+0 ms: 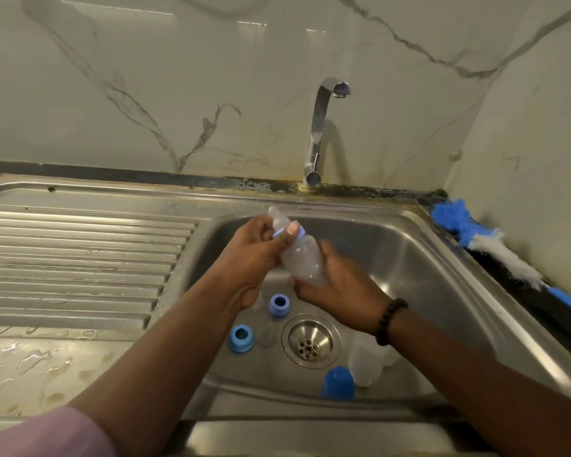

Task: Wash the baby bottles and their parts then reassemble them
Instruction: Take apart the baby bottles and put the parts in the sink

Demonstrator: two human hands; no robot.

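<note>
Two hands hold one baby bottle (302, 258) tilted over the sink (419, 255), so drips fall into the basin. The right hand (338, 291) wraps its grip round the clear body to steady it, while the left hand (254, 255) pinches the blue collar (297, 229) under the teat, likely twisting it. Below lie two blue rings (279, 305) (240, 338), a blue cap (338, 382) and another clear bottle (365, 359) near the drain (310, 339). The tap (323, 127) is dry.
</note>
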